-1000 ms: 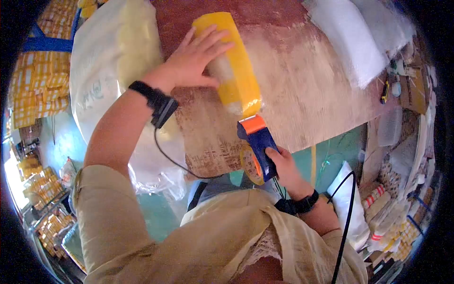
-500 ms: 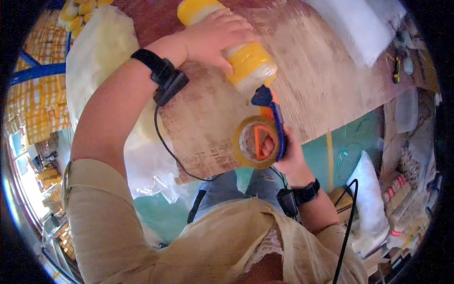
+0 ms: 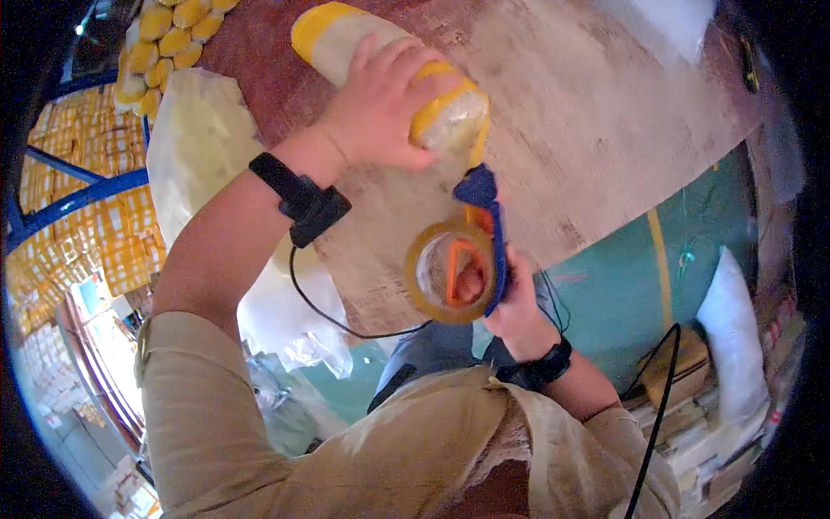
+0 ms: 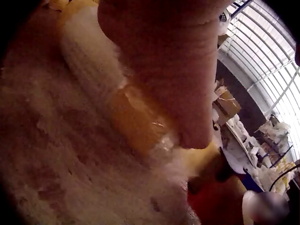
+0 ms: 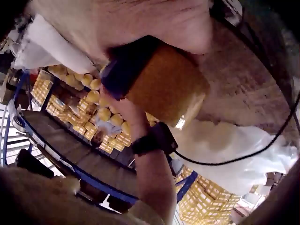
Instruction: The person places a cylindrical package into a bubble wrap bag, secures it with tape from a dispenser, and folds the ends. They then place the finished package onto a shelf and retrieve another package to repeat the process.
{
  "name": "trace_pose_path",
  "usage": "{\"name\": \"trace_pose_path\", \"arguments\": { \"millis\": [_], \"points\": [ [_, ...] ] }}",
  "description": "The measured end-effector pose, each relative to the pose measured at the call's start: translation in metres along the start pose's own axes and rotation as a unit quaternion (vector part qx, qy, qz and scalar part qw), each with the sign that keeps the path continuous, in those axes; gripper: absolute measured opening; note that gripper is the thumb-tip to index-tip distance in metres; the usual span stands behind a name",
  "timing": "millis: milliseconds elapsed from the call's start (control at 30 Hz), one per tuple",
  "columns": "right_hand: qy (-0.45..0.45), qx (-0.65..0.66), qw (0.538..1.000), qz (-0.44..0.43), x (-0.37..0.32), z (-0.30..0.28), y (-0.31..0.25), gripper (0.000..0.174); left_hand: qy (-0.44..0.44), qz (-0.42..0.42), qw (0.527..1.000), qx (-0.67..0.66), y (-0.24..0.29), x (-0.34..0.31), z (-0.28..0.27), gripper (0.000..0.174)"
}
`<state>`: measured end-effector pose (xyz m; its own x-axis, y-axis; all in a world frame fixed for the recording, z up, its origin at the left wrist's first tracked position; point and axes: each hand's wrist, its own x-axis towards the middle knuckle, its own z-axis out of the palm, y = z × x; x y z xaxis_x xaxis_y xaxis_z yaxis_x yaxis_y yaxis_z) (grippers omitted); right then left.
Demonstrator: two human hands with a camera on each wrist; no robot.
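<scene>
A long white package [image 3: 340, 39] with yellow tape round its ends lies on the wooden table [image 3: 596, 130]. My left hand [image 3: 380, 108] grips it near its close end, fingers over the top and thumb at the near side; in the left wrist view the yellow-taped end [image 4: 140, 122] shows beside the thumb. My right hand [image 3: 516, 298] holds a blue and orange tape dispenser [image 3: 495, 246] carrying a large roll of yellow tape [image 3: 417, 277]. A narrow strip of tape [image 3: 478, 143] stretches from the package's end to the dispenser head. The roll fills the middle of the right wrist view.
Plastic-wrapped bulk [image 3: 194, 130] lies along the table's left edge. Yellow-taped goods [image 3: 78, 208] are stacked behind a blue frame [image 3: 95, 190]. A white sack [image 3: 731, 329] stands at the right, off the table. Black cables run from the wrist cameras.
My left hand has gone from lying spread over the package to gripping its near end. The package is turned, tilted leftward at its far end. The dispenser has swung, showing the tape roll's side.
</scene>
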<state>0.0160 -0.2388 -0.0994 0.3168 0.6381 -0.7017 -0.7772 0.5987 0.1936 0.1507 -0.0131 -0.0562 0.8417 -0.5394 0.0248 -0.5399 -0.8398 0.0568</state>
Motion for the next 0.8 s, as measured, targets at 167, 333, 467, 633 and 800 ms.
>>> {"name": "trace_pose_path", "arguments": {
  "millis": [167,333,467,633,800],
  "points": [
    [-0.01,-0.047,0.997,0.057,0.002,0.002,0.051,0.046,0.023,-0.013,1.0,-0.002,0.007,0.006,0.004,0.074],
    [-0.051,-0.027,0.998,0.032,0.029,0.029,0.062,0.045,-0.013,-0.013,0.999,-0.027,0.003,0.001,-0.004,0.074],
    [-0.057,-0.001,0.997,0.055,0.041,0.035,0.072,0.041,-0.148,0.068,0.982,-0.098,-0.024,0.0,-0.028,0.083],
    [-0.071,-0.024,0.995,0.071,0.054,0.027,0.084,0.039,-0.257,0.239,0.932,0.088,-0.07,0.025,-0.058,0.095],
    [-0.165,0.016,0.984,0.071,0.06,0.008,0.101,0.05,-0.255,0.149,0.955,0.0,-0.079,0.025,-0.034,0.097]
  ]
}}
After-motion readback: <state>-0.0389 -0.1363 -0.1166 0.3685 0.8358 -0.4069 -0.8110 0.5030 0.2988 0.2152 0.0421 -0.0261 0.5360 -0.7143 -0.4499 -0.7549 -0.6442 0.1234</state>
